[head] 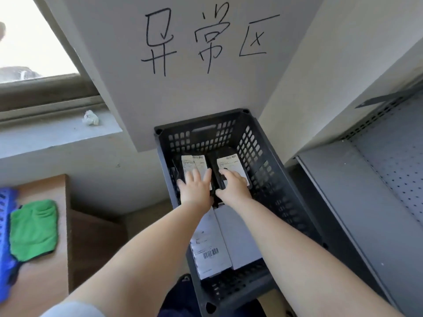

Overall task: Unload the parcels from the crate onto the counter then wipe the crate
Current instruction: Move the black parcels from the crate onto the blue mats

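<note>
A dark grey slotted crate point(256, 143) stands on the floor against the wall. Two black parcels with white labels lie side by side at its far end: the left black parcel point(194, 162) and the right black parcel point(229, 160). Two white parcels lie nearer me, one with a barcode label point(209, 250) and one plain point(240, 236). My left hand point(195, 187) rests flat on the left black parcel, fingers spread. My right hand point(233, 185) lies on the right black parcel, thumb at its near edge. Neither parcel is lifted.
A wooden counter point(45, 266) at the left holds a green cloth point(34, 229) and a blue slotted basket point(5, 236). Grey metal shelving point(366, 202) stands at the right. A crumpled white tissue point(91, 117) sits on the window sill. A brown cardboard box point(96, 243) sits beside the counter.
</note>
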{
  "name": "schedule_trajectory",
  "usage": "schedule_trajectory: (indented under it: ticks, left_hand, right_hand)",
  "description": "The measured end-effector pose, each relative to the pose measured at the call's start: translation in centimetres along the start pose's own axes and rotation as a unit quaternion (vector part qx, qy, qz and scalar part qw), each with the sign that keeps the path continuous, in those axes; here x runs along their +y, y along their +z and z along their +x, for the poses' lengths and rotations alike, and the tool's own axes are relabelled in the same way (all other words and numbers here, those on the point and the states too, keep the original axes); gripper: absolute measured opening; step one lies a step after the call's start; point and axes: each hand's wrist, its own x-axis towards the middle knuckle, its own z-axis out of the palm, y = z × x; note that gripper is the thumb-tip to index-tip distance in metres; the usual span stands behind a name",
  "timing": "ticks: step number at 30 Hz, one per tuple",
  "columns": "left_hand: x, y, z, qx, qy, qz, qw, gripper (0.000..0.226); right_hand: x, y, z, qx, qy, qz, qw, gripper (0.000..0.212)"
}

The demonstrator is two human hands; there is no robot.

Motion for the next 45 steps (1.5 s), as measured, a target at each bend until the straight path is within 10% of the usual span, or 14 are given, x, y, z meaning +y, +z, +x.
schedule_trajectory:
  ticks: [6,11,14,22,45]
  left_hand:
    - [0.3,2.5,3.1,-0.090,-0.210,-0.243,0.943,0.104]
    - [2.1,4.8,5.3,-0.010,-0.352,-0.377,0.857,0.063]
    - [1.8,5.0,6.2,0.058,-0.417,-0.479,0.770,0.055]
    - [-0.2,5.3,8.6,0.055,-0.442,-0.765,0.465,0.059]
    - [0.9,-4.3,0.1,0.018,-0.358,-0.838,0.410,0.077]
  right_hand:
    - [0.1,0.6,6.2,-0.058,0.024,0.144,0.988,0.053]
    - [1.7,1.8,11.0,-0.197,0.178,0.457,0.849,0.043]
    - [3.1,2.4,14.3,-0.227,0.202,0.523,0.797,0.065]
    - [4.4,3.9,17.4,-0.276,0.221,0.489,0.798,0.078]
    - [4.6,-7.2,10.6,-0.299,0.066,0.494,0.813,0.096]
